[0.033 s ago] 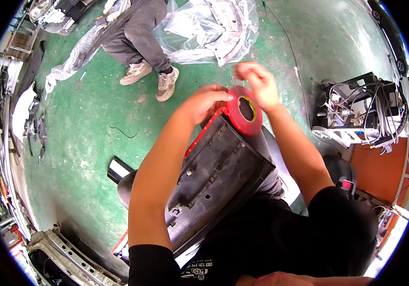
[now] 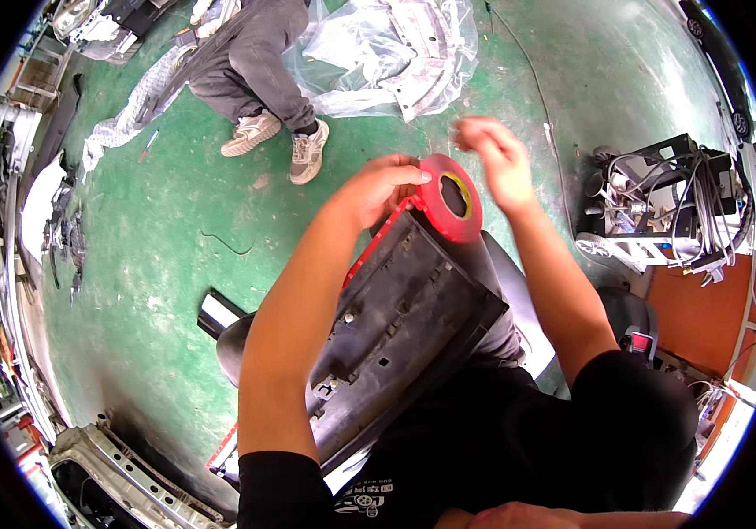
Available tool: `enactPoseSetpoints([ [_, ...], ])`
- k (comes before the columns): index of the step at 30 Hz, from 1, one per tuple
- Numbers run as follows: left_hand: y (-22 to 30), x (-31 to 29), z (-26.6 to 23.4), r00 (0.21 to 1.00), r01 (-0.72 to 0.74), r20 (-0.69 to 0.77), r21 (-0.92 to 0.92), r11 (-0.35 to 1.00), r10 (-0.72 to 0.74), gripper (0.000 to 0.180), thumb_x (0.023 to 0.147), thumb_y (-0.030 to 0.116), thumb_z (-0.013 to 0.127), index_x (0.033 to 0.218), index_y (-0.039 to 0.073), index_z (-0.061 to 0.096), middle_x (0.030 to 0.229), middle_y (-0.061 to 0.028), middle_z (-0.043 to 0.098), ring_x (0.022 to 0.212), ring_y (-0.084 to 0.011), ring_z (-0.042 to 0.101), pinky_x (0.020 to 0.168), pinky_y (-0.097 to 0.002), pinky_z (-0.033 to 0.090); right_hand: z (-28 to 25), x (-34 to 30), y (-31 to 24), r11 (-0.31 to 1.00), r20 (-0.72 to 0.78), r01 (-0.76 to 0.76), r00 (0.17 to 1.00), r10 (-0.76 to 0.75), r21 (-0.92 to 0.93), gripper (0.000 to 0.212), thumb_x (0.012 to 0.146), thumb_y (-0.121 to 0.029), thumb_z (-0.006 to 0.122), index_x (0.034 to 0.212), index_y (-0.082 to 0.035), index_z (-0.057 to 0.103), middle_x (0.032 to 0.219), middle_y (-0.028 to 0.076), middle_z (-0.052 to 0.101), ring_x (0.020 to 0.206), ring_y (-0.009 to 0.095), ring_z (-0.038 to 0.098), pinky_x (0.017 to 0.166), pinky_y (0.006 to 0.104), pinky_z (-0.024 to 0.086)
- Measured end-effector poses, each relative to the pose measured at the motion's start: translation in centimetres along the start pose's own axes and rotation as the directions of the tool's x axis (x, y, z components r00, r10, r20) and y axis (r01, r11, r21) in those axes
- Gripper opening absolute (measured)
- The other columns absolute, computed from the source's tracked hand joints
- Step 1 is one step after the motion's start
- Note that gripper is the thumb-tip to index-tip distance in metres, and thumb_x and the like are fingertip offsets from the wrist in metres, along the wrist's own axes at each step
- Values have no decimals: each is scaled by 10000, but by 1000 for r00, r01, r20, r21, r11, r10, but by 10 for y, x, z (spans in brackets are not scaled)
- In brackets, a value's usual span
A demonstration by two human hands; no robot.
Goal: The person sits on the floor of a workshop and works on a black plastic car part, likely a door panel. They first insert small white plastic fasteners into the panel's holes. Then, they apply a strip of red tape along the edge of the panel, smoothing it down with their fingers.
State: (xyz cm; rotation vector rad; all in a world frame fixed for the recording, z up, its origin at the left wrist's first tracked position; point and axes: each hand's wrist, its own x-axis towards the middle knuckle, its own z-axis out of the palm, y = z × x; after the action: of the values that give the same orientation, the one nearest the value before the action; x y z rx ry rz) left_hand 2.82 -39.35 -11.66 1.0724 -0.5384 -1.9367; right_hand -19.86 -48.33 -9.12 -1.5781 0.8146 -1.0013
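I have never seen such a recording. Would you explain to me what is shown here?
No robot here, only a person's bare hands. A wide fisheye camera on the person's head looks down, so straight edges bend. The left hand holds a roll of red tape; the right hand is blurred, so I cannot tell whether it holds anything. A dark panel with a red strip along one edge lies across the person's legs. Beyond, clear plastic sheeting lies on the green floor, near another person's shoes.
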Motion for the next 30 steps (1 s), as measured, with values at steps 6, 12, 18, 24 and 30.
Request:
enactPoseSetpoints([
  [6, -17, -2, -11, 988, -129, -101, -116, 985, 117, 421, 1004, 159, 808, 1345, 3, 618, 1113, -84, 736, 929, -180, 742, 897, -375, 622, -154, -167, -5, 568, 2, -401, 816, 578, -718, 157, 1036, -195, 785, 1092, -49, 779, 956, 51, 783, 902, 159, 720, 813, 344, 578],
  [12, -17, -6, -1, 988, -124, -103, -106, 987, 113, 446, 1001, 158, 828, 1348, -11, 603, 1105, -82, 727, 868, -171, 706, 929, -383, 631, -176, -354, 21, 277, 100, -312, 482, 871, -909, 639, 825, -308, 928, 1376, -80, 698, 1232, 171, 783, 1158, 398, 754, 1001, 486, 608],
  [18, -17, 0, -5, 960, -248, -137, -23, 969, 242, 483, 974, 163, 880, 1331, -11, 605, 1019, -41, 689, 785, -116, 603, 698, -287, 476, -176, -388, 30, 384, 91, -432, 560, 824, -816, 306, 895, -231, 877, 1061, -44, 699, 996, 138, 765, 966, 303, 771, 854, 429, 592],
  [24, -31, 7, -20, 957, -257, -163, -91, 962, 241, 513, 966, 201, 906, 1336, 2, 611, 969, -9, 672, 782, -98, 591, 668, -279, 419, -191, -280, -56, 391, -100, -871, 435, 895, -298, 275, 989, -104, 760, 1220, 0, 652, 958, 94, 738, 891, 178, 719, 765, 376, 587],
  [30, -34, 12, -16, 940, -279, -217, -42, 959, 264, 518, 940, 242, 938, 1306, 21, 645, 978, -3, 684, 820, -96, 616, 697, -269, 460, -61, -117, -157, 679, 242, -371, 738, 630, -634, 515, 1061, -50, 641, 1564, -45, 529, 991, 145, 728, 825, 198, 743, 740, 383, 589],
])
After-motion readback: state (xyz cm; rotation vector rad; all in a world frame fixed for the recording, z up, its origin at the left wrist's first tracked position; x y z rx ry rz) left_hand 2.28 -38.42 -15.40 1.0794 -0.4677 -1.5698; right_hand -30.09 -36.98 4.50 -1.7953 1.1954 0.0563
